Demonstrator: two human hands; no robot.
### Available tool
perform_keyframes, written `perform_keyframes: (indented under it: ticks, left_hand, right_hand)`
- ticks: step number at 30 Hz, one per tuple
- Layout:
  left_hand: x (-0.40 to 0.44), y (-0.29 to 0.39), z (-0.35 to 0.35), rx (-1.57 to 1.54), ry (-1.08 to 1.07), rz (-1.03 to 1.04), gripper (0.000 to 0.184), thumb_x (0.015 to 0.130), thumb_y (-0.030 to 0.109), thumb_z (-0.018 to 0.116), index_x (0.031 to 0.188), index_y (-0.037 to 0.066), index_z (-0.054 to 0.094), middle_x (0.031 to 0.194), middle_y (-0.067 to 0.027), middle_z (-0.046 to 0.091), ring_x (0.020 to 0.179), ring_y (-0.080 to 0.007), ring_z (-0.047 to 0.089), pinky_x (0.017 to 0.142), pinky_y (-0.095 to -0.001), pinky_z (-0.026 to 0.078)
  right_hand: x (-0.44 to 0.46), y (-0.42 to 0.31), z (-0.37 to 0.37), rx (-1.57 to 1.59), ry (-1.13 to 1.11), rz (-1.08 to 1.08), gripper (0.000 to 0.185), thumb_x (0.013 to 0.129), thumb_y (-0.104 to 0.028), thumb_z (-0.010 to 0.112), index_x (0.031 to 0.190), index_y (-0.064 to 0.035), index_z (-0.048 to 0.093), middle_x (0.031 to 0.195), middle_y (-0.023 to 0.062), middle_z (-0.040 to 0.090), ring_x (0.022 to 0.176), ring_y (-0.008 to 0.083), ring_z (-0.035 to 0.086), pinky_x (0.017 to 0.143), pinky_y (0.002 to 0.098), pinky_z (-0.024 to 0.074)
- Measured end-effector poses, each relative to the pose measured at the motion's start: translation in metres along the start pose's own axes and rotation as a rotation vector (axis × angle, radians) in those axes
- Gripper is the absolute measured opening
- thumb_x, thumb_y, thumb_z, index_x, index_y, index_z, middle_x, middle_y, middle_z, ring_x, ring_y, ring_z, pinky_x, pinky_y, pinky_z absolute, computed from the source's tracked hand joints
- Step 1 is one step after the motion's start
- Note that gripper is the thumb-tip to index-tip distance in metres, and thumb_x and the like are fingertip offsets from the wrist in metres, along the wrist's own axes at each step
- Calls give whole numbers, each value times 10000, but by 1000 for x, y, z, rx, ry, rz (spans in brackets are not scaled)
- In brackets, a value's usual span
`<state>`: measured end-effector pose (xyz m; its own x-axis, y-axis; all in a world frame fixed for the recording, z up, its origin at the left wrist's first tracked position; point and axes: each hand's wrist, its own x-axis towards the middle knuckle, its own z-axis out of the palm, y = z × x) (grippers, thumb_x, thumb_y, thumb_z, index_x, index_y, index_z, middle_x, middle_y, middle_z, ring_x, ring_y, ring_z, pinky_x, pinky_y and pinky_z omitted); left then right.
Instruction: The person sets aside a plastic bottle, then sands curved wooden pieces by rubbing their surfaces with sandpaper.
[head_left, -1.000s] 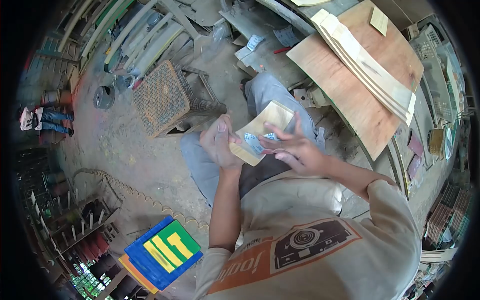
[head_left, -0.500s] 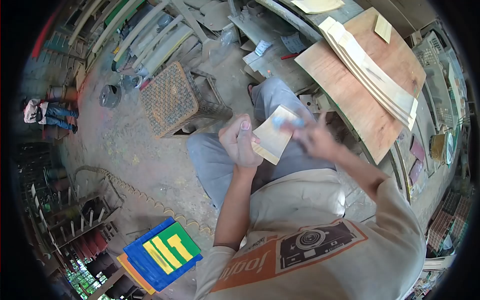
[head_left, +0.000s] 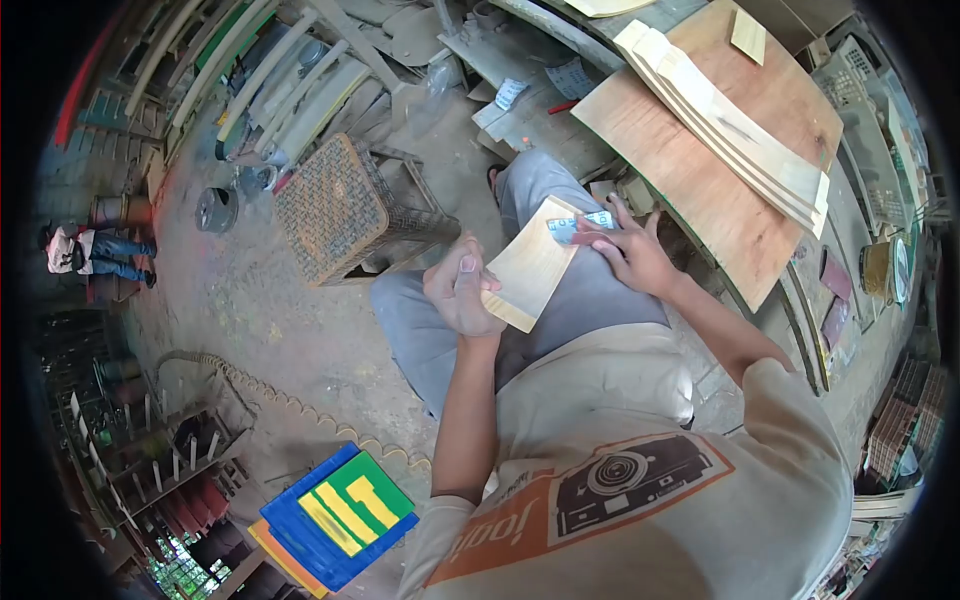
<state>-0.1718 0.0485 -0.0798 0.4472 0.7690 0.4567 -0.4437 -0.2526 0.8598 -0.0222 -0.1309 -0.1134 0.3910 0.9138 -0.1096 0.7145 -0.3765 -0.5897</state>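
Note:
My left hand [head_left: 463, 290], a thumb over a closed fist, grips the near left edge of a pale, slightly curved piece of wood [head_left: 531, 272] above my lap. My right hand [head_left: 638, 250] holds a small strip of sandpaper [head_left: 577, 227] with blue and white print on its back. The strip lies against the far right edge of the wood, index finger on top and the other fingers partly spread. The underside of the wood and the left fingertips are hidden.
Right of my knees, a plywood board [head_left: 690, 150] carries a stack of curved wooden strips [head_left: 725, 125]. A woven-top stool [head_left: 335, 205] stands ahead. Painted blue, green and yellow panels [head_left: 345, 515] and a coiled hose [head_left: 270, 383] lie left. A person [head_left: 95, 250] sits far left.
The right hand and sandpaper, blurred before, now show sharply at the wood's far right edge. The left hand still grips the wood. The whole view has shifted slightly.

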Motion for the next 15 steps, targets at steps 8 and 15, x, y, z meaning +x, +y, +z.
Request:
perform_keyframes:
  ticks: [8,15]
  left_hand:
    - [2,20,9,104,-44,-144,436,893,230,473,535,1,378,489,-23,362,432,-99,331,464,-278,236]
    - [6,12,14,52,-163,98,399,874,218,482,568,-14,372,505,-22,353,433,-95,349,433,-261,240]
  right_hand:
    - [-9,-4,-3,8,-79,-44,348,993,-263,413,1301,-346,553,1362,46,531,1423,311,227,1011,747,-92]
    - [-12,-25,-7,134,-26,-282,319,969,-276,463,1255,-295,602,1334,167,525,1391,361,283,1015,739,-76]
